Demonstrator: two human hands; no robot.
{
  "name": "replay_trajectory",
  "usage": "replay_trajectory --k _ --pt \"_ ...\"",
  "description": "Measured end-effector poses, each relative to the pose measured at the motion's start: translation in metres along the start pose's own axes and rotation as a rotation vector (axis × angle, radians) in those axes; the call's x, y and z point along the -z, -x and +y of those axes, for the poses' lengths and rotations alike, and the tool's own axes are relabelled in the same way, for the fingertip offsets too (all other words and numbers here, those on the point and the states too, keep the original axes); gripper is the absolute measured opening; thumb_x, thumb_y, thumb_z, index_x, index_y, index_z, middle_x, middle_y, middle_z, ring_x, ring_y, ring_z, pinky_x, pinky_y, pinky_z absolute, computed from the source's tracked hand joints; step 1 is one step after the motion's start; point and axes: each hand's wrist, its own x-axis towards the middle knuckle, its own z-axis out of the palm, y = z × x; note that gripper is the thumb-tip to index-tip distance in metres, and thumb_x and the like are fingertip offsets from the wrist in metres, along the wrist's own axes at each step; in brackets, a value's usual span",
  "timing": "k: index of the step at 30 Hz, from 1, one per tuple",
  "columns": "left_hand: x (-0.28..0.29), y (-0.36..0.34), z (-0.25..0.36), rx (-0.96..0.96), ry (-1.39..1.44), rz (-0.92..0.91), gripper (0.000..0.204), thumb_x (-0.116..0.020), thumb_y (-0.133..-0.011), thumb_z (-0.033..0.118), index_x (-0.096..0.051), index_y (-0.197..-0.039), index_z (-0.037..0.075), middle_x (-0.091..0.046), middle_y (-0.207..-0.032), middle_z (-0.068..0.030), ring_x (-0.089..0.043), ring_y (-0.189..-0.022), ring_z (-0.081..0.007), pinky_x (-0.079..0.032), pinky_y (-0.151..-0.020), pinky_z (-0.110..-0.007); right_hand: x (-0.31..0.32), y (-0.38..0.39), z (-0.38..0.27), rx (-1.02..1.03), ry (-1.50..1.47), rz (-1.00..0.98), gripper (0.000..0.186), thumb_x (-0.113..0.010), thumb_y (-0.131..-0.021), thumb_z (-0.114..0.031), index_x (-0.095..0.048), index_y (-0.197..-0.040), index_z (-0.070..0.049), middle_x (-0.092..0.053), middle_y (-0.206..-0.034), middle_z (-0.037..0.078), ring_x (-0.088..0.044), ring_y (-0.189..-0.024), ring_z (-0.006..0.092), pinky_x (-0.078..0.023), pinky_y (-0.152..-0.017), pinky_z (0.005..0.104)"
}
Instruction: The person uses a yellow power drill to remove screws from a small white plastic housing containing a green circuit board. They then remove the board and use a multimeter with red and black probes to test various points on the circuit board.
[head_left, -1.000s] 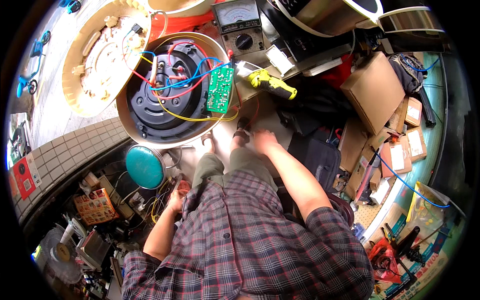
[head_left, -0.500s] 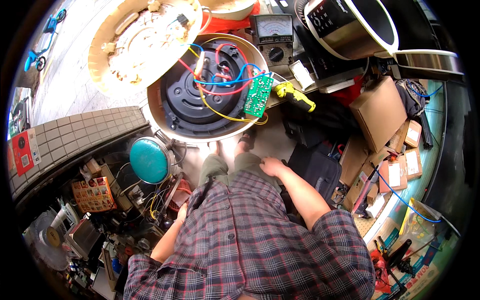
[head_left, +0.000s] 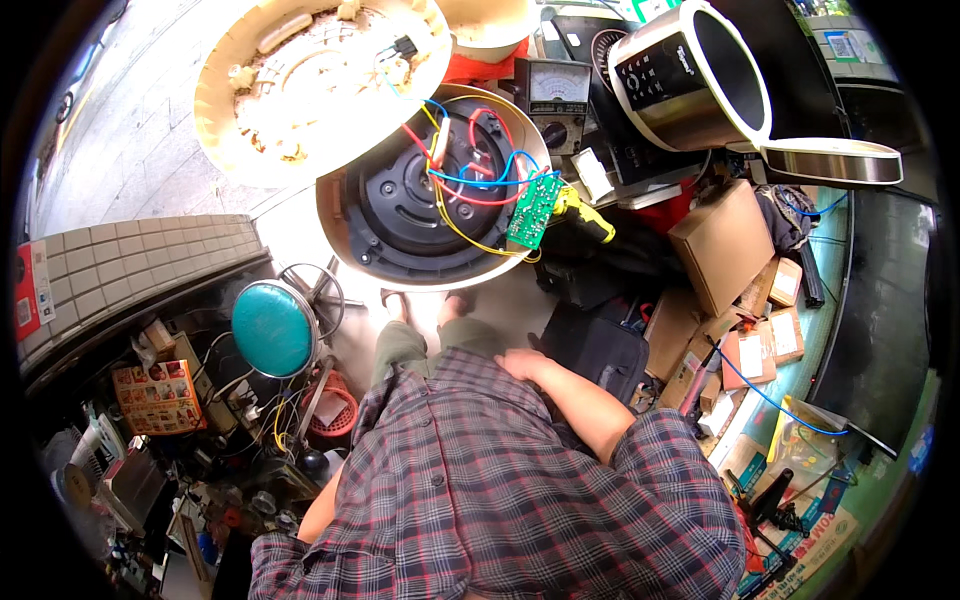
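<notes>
My right hand point(head_left: 518, 365) rests on my thigh at the hem of my plaid shirt, fingers lying on the cloth and holding nothing I can see. Of my left arm only a bit of forearm point(head_left: 322, 505) shows; the hand itself is hidden behind the shirt. Ahead of me stands a round cream housing point(head_left: 420, 287) with a black plastic base point(head_left: 395, 225) inside. Red, blue and yellow wires run across it to a green circuit board point(head_left: 535, 211) at its right rim. A stained cream shell point(head_left: 225, 100) leans over its far left side. Neither hand touches these parts.
An analog multimeter point(head_left: 558, 85) and a yellow-black screwdriver point(head_left: 588, 217) lie right of the housing. Beyond them is an open silver-black cooker point(head_left: 650, 100). A teal stool point(head_left: 272, 330) and red basket point(head_left: 338, 408) stand left; cardboard boxes point(head_left: 722, 250) and a black bag point(head_left: 597, 350) sit right.
My view has shifted, so the housing sits farther right in it and the boxes farther left. My left hand, visible before beside the shirt, is now hidden. The right hand stays on my thigh.
</notes>
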Motion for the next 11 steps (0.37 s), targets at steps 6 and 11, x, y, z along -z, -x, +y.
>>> replay_trajectory --k 6,11 --pt "0.051 -0.060 -0.002 0.013 0.020 0.266 0.042 -0.059 -0.092 0.013 -0.056 -0.134 0.010 -0.067 -0.123 -0.0247 -0.064 -0.115 -0.0404 -0.049 -0.105 -0.045 0.013 -0.002 0.001 0.010 0.107 0.041 0.057 -0.041 -0.105 -0.043 -0.070 -0.122 0.003 -0.068 -0.127 0.024 -0.063 -0.121 0.0407 -0.049 -0.103 0.0485" --pt "0.145 -0.107 0.034 -0.253 -0.044 0.297 0.062 -0.071 -0.086 0.019 -0.048 -0.144 0.012 -0.046 -0.152 -0.0237 -0.052 -0.131 -0.0468 -0.042 -0.114 -0.048 -0.002 0.001 0.003 0.307 0.429 0.117 0.048 -0.041 -0.104 -0.037 -0.075 -0.115 -0.005 -0.072 -0.121 0.020 -0.069 -0.114 0.0345 -0.054 -0.095 0.0507"
